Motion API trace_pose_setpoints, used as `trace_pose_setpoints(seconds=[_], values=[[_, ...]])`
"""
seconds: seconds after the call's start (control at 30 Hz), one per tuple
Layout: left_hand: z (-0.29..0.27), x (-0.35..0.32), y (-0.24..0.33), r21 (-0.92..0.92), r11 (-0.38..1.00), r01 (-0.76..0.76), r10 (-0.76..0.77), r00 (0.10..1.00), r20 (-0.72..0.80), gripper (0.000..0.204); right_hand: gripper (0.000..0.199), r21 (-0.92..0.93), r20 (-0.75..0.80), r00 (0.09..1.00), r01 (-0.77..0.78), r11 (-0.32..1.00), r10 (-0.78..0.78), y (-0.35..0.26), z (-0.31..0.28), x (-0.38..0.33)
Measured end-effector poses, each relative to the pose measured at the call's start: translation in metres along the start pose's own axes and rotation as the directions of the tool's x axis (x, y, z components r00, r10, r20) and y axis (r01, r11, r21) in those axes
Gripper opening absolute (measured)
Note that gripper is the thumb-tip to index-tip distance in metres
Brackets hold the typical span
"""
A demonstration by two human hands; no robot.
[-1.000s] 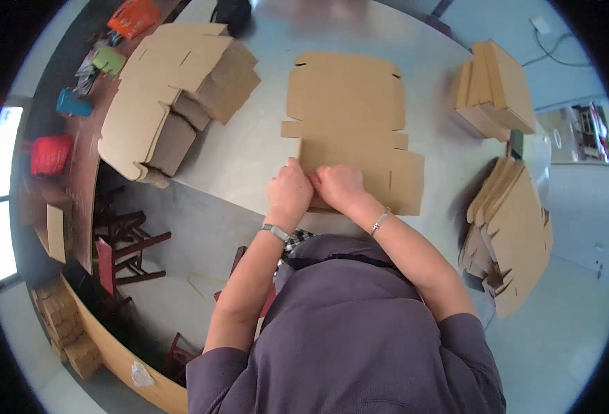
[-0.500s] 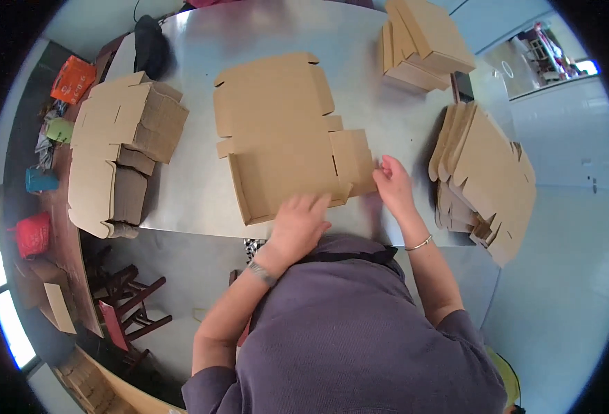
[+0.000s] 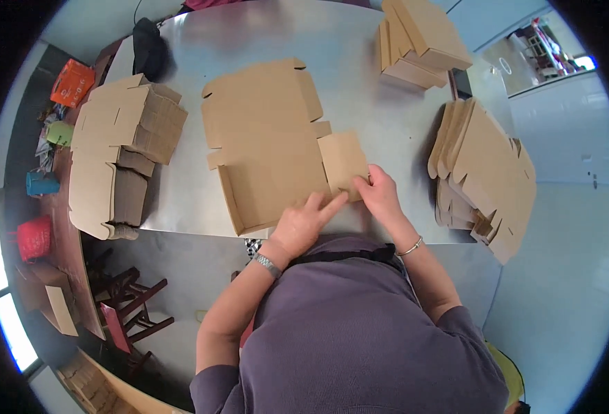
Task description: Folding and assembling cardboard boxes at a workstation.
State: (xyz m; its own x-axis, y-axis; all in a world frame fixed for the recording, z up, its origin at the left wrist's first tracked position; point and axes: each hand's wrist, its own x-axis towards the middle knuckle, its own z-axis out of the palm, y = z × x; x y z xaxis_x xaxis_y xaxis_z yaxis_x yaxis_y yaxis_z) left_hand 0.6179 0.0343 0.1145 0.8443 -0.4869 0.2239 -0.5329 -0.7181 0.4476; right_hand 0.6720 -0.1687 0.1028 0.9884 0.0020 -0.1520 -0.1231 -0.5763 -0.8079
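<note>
A partly folded brown cardboard box (image 3: 266, 155) lies on the metal table before me. Its left side wall stands up, while the long back panel and the right side flap (image 3: 342, 162) spread outward. At the box's near right corner my left hand (image 3: 301, 226) presses down, index finger stretched toward the base of that flap. My right hand (image 3: 379, 196) pinches the flap's outer near corner, thumb on top and the other fingers partly hidden. The near wall is mostly covered by my left hand.
Flat cardboard blanks (image 3: 108, 124) are stacked at the table's left, and another stack of blanks (image 3: 494, 176) leans at the right. Several folded boxes (image 3: 429, 41) sit at the back right. A black bag-like item (image 3: 150, 50) rests at the far left. The metal table (image 3: 263, 34) ends close to my waist.
The box has shifted slightly left and nearer. My right hand has moved left onto the side flap's corner, which now tilts up a little. My left index finger has stretched toward the flap.
</note>
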Motion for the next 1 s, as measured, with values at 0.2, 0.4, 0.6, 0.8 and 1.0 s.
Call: trace_pose_setpoints(seconds=[0.2, 0.4, 0.6, 0.8, 1.0], values=[[0.01, 0.003, -0.008, -0.042, 0.997, 0.058, -0.052, 0.989, 0.137, 0.038, 0.031, -0.078, 0.022, 0.999, 0.052, 0.996, -0.05, -0.025, 0.003, -0.013], [0.018, 0.005, -0.013, -0.17, 0.983, 0.063, -0.05, 0.995, 0.081, 0.036, 0.04, -0.093, 0.064, 0.902, 0.431, 0.898, -0.427, -0.041, 0.012, -0.023], [0.022, 0.004, -0.015, -0.204, 0.972, 0.12, -0.116, 0.993, 0.03, 0.038, 0.033, 0.36, 0.266, 0.961, -0.024, 0.933, -0.078, -0.036, 0.004, -0.008], [0.024, 0.003, -0.015, -0.248, 0.957, 0.15, -0.154, 0.988, 0.004, 0.048, 0.034, 0.405, 0.405, 0.912, -0.247, 0.88, 0.07, -0.042, 0.007, -0.004], [0.023, 0.005, -0.017, -0.304, 0.894, 0.329, -0.316, 0.944, 0.093, 0.048, 0.062, 0.286, 0.316, 0.946, -0.029, 0.958, -0.066, -0.021, 0.039, 0.003]])
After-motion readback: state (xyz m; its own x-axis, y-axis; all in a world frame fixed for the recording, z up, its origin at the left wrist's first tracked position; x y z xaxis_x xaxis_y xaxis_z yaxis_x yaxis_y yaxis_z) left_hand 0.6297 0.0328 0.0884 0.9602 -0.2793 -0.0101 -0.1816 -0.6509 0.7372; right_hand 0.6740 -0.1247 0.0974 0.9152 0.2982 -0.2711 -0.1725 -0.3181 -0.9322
